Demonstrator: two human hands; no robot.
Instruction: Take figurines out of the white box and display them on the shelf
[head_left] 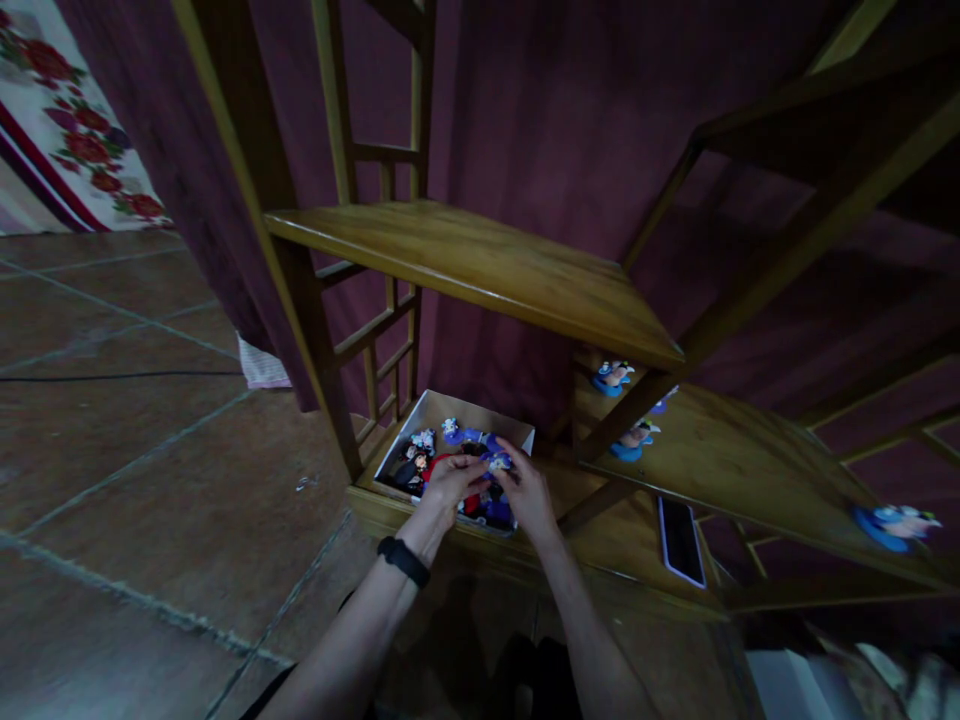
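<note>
Over a white cardboard box (397, 455) on the bottom shelf, both my hands come together at a small purple and white figurine (498, 461). My right hand (527, 492) has its fingers closed on the figurine's right side. From the left, my left hand (455, 480) pinches toward the same figurine, its fingertips at the edge of it. Several small figurines lie in the box, among them a purple and white one (451, 430) at the back and a dark-haired one (420, 461) at the left. My hands hide part of the contents.
A wooden shelf board (480, 265) juts out above the box. To the right a phone (681, 541) lies on the lower board. Blue-based figurines (630, 440) stand on the right-hand shelf, another figurine (896, 525) farther right. A slanting post (630, 410) stands between.
</note>
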